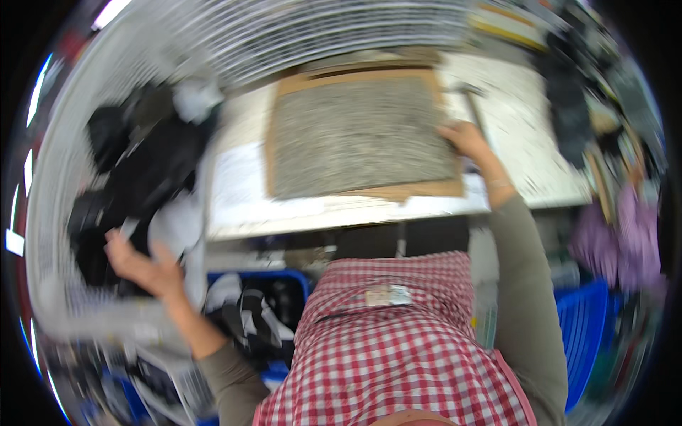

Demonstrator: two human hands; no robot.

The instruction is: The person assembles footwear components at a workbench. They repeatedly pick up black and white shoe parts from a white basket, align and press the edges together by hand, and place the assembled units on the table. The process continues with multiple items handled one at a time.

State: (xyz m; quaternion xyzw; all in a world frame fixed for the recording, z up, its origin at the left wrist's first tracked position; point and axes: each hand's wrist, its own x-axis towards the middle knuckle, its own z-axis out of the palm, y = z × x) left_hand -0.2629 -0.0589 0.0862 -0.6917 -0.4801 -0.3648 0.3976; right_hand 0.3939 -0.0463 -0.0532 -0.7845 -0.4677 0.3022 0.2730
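My left hand [145,270] reaches into a large white plastic basket [50,270] on the left, its fingers apart and nothing visibly held. It is over black pieces [153,170] and beside a rounded white piece [176,224]. My right hand [467,138] is at the right edge of a grey textured mat [362,135], which lies on brown cardboard [433,188]. Blur smears its fingers, so whether they grip anything is unclear. Right by that hand, a hammer [472,96] lies with its handle running toward my wrist.
The mat rests on a white worktable [533,156]. A white slatted crate [327,35] stands along the far edge. Dark items [568,99] and purple cloth [618,238] are at right. Below are a blue bin [302,284] with black and white pieces and a blue basket [586,341].
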